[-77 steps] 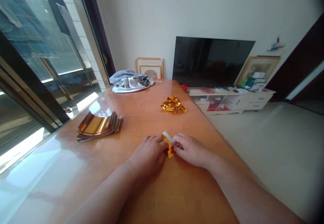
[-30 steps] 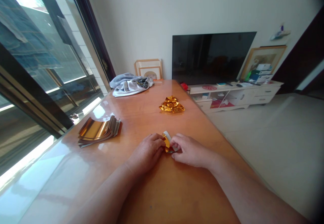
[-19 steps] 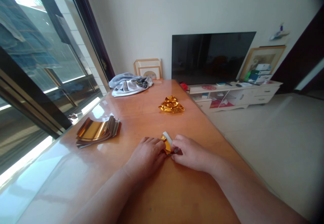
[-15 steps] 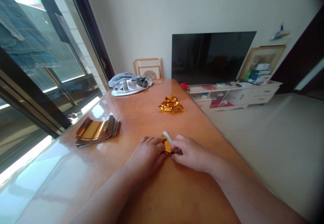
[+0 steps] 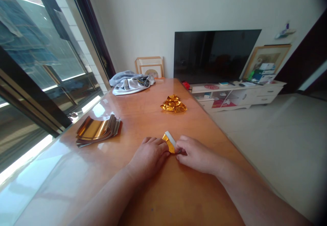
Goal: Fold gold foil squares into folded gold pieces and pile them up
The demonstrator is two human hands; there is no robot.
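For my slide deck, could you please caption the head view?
Left hand and right hand hold a gold-and-white sheet on the table, stacked sheets at left.

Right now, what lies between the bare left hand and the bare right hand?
A folded, shiny gold sheet with a white strip; the head view shows it.

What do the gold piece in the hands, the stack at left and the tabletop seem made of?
Held piece: probably foil-faced paper; glossy gold, with a duller white strip along one edge.
Stack: likely similar sheets; mirror-like gold top, thin curving layers.
Tabletop: looks like varnished wood; orange-brown, glossy enough to reflect bright light, though laminate is possible.
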